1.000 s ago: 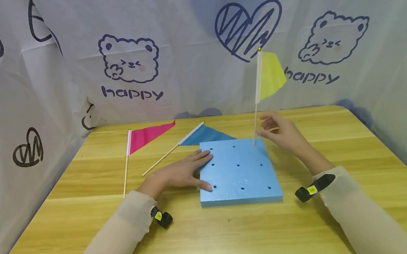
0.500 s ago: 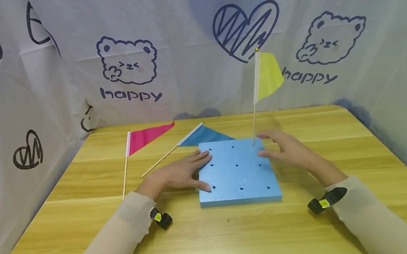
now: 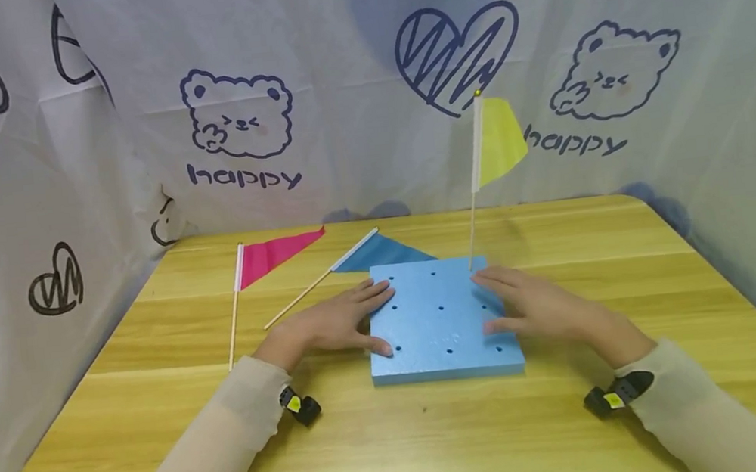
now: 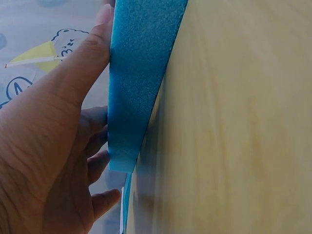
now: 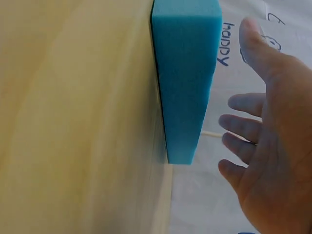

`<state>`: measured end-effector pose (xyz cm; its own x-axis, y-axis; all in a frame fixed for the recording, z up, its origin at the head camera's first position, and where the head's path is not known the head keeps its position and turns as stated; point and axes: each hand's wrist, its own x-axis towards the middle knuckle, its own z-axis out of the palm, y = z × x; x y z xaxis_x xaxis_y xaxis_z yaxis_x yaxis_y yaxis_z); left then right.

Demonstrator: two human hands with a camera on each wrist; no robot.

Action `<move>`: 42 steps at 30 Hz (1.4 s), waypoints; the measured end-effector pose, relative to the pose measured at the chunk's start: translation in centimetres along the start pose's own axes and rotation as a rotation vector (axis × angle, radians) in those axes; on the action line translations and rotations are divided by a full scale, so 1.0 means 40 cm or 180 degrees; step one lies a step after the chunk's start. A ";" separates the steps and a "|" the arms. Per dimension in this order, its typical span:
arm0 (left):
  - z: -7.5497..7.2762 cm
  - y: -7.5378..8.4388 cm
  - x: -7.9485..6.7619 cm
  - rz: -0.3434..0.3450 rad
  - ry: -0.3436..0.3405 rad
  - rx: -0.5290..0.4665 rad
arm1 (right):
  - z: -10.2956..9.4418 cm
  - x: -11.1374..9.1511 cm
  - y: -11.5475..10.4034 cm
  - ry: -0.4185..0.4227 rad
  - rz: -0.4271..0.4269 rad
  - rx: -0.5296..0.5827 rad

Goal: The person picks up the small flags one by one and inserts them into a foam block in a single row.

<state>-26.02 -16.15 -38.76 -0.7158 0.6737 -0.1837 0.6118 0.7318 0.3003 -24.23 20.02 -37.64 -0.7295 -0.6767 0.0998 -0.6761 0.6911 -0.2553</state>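
Note:
A flat blue foam board (image 3: 421, 327) with several small holes lies on the table. A yellow flag (image 3: 500, 140) stands in its far right hole, its stick leaning slightly right. My left hand (image 3: 332, 322) rests on the board's left edge, fingers spread on top; the left wrist view shows the thumb along the upper face of the board (image 4: 139, 73). Over the board's right edge is my right hand (image 3: 545, 303), fingers extended and holding nothing. In the right wrist view that hand (image 5: 287, 141) hovers a little apart from the board (image 5: 187, 73).
Left of the board, a pink flag (image 3: 277, 255) lies flat on the wooden table (image 3: 398, 447). Beside it lies a blue flag (image 3: 383, 252), its tip reaching the board's back edge. A printed cloth (image 3: 339, 118) hangs behind the table.
My right hand has left the yellow flag's stick and come nearer and down over the board's right edge. The flag stays standing. My left hand has not moved.

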 end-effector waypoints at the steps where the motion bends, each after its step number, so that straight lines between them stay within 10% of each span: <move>1: 0.000 0.000 0.001 -0.0002 -0.0001 0.0010 | 0.001 -0.003 -0.002 -0.0053 -0.0028 -0.0001; 19: -0.012 0.008 -0.010 -0.0083 0.0065 0.0032 | 0.020 -0.023 -0.018 -0.0519 -0.0348 -0.0132; 42: -0.053 -0.095 -0.033 -0.0513 0.0438 -0.0150 | 0.019 -0.026 -0.032 -0.0708 -0.0157 -0.0147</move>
<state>-28.11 -20.02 -37.68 -0.8442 0.5258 -0.1043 0.4717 0.8211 0.3213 -22.51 19.64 -38.14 -0.6579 -0.7458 -0.1048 -0.7182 0.6632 -0.2107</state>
